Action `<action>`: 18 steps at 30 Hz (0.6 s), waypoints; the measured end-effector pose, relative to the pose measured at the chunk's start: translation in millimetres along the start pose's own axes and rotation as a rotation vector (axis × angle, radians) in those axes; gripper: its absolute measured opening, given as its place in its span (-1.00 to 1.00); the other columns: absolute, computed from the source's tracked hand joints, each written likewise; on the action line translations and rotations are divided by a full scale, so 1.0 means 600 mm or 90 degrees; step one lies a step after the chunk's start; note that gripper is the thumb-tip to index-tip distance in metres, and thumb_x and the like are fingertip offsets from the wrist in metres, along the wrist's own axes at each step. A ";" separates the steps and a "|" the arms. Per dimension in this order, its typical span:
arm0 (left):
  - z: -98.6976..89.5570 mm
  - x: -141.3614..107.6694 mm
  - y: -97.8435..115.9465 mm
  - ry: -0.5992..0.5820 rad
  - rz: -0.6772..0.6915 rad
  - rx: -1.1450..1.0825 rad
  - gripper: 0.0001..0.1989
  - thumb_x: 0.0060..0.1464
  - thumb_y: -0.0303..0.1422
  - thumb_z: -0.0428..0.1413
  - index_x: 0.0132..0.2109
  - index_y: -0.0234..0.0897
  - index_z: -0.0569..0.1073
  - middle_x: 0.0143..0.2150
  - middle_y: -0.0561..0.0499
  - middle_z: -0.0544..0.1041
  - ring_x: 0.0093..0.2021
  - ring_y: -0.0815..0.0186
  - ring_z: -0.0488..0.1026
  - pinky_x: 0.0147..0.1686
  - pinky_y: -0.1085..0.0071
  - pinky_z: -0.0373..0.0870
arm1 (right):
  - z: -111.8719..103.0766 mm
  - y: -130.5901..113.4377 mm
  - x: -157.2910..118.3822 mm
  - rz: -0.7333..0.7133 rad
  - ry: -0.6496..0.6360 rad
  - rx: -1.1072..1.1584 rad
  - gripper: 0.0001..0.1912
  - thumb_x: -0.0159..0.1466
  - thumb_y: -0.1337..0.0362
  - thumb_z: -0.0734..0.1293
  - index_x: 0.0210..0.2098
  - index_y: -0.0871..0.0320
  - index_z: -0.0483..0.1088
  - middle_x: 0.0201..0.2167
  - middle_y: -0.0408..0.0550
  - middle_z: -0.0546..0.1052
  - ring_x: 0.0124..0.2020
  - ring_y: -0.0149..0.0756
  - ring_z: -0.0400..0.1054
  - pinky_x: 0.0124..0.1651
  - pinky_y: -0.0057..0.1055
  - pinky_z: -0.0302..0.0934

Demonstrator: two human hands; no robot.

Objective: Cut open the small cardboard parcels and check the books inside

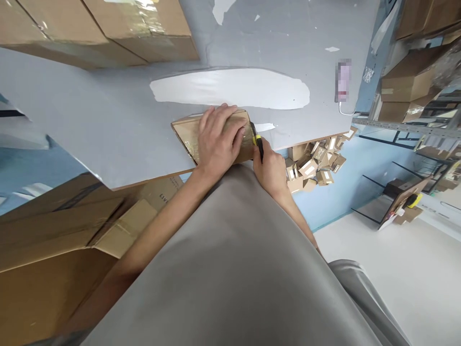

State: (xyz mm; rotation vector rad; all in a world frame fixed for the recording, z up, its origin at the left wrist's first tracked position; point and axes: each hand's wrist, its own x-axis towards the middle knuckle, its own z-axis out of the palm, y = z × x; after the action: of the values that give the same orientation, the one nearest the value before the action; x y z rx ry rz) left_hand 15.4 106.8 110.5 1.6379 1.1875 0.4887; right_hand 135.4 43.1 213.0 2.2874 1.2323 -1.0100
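Carton [189, 130] on table [111, 139], knife [257, 139] at its right, boxes [153, 45] behind left

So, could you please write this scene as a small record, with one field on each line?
Left hand: resting over a taped cardboard box
Right hand: gripping a black-and-yellow cutter at the box's right side; blade contact cannot be told
Surface: grey table, box near its front edge
Beyond the box: long white patch
Upper left: larger boxes
Floor, right: pile of small boxes
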 end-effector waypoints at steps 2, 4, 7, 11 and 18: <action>0.001 0.001 0.000 -0.007 -0.008 -0.014 -0.34 0.39 0.36 -0.18 -0.08 0.03 0.57 0.27 0.02 0.68 0.61 0.10 0.29 0.61 -0.13 0.03 | -0.003 -0.011 0.001 0.018 -0.007 -0.026 -0.46 0.71 0.17 0.00 0.57 0.18 0.17 0.16 0.26 0.71 0.09 0.06 0.68 0.17 -0.17 0.46; 0.003 0.001 -0.003 -0.009 -0.013 -0.024 -0.35 0.37 0.37 -0.17 -0.08 0.04 0.55 0.17 0.02 0.71 0.62 0.14 0.26 0.59 -0.14 0.04 | -0.008 -0.023 0.000 0.030 -0.010 -0.055 -0.46 0.72 0.14 0.01 0.57 0.20 0.16 0.15 0.29 0.71 0.11 0.08 0.68 0.17 -0.16 0.46; 0.008 0.001 -0.007 -0.004 -0.006 -0.027 -0.37 0.39 0.35 -0.17 -0.05 0.04 0.54 0.12 0.02 0.71 0.60 0.18 0.28 0.61 -0.14 0.01 | -0.019 -0.038 -0.008 0.046 -0.014 -0.084 -0.49 0.72 0.14 0.03 0.52 0.22 0.21 0.11 0.32 0.72 0.11 0.12 0.68 0.15 -0.13 0.48; 0.012 0.000 -0.012 0.000 0.007 -0.028 -0.35 0.41 0.34 -0.21 -0.04 0.02 0.54 0.13 0.00 0.71 0.59 0.21 0.28 0.59 -0.12 0.02 | -0.030 -0.048 -0.030 0.077 -0.031 -0.100 -0.56 0.68 0.24 0.04 0.39 0.23 0.34 0.03 0.33 0.74 0.05 0.13 0.69 0.08 -0.13 0.50; 0.010 0.002 -0.009 0.003 0.023 -0.043 -0.35 0.40 0.35 -0.20 -0.06 0.02 0.54 0.13 -0.01 0.70 0.54 0.19 0.33 0.60 -0.13 0.02 | -0.026 -0.049 -0.032 0.086 -0.029 -0.117 -0.58 0.69 0.26 0.03 0.32 0.23 0.39 0.08 0.36 0.72 0.08 0.12 0.68 0.08 -0.14 0.49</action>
State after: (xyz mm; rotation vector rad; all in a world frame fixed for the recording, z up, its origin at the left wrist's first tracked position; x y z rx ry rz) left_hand 17.8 105.1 103.2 1.6039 1.1341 0.5498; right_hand 110.7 57.8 238.2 2.1614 1.0888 -0.8592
